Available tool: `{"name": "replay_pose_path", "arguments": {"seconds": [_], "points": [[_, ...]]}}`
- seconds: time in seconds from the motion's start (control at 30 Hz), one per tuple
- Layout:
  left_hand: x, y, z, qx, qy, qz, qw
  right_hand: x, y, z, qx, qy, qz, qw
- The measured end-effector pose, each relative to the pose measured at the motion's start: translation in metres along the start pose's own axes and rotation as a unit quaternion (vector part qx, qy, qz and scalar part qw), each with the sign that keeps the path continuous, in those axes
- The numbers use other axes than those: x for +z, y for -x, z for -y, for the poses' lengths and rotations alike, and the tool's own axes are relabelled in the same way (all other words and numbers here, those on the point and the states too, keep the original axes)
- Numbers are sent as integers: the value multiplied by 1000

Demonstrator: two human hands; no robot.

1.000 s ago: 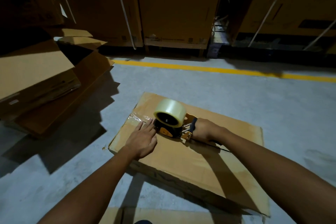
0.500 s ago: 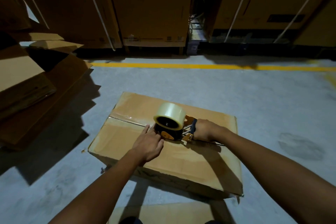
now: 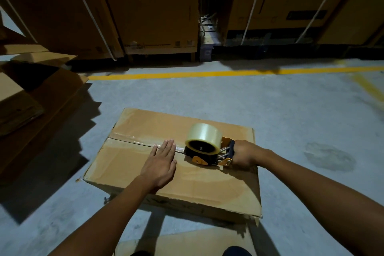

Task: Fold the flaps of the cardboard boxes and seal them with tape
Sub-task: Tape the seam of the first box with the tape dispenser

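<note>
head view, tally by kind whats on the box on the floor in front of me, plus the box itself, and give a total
hands: 2, the left hand pressing flat and the right hand gripping the handle
tape dispenser: 1
tape roll: 1
cardboard box: 1
total: 5

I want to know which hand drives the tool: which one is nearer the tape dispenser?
Right. The right hand grips the tape dispenser by its handle, at its right end; the left hand lies flat on the cardboard box, just left of it, apart.
</note>
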State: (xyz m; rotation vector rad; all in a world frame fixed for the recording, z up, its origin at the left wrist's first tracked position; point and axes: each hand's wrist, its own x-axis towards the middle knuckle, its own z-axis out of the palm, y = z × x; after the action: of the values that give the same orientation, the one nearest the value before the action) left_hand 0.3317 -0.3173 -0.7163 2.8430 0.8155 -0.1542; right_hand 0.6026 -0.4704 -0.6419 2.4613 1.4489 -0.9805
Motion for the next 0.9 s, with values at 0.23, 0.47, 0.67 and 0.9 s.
{"name": "replay_pose_path", "arguments": {"seconds": [0.23, 0.47, 0.67, 0.9], "points": [[0, -11, -62, 54, 24, -11, 998, -12, 14, 10, -7, 2, -3, 1000], [9, -11, -53, 52, 41, -4, 998, 0, 28, -17, 12, -3, -8, 1000], [9, -13, -62, 30, 16, 4, 999, -8, 59, -64, 61, -1, -6, 998], [11, -21, -129, 106, 27, 6, 994, -15, 65, -54, 54, -4, -11, 998]]}}
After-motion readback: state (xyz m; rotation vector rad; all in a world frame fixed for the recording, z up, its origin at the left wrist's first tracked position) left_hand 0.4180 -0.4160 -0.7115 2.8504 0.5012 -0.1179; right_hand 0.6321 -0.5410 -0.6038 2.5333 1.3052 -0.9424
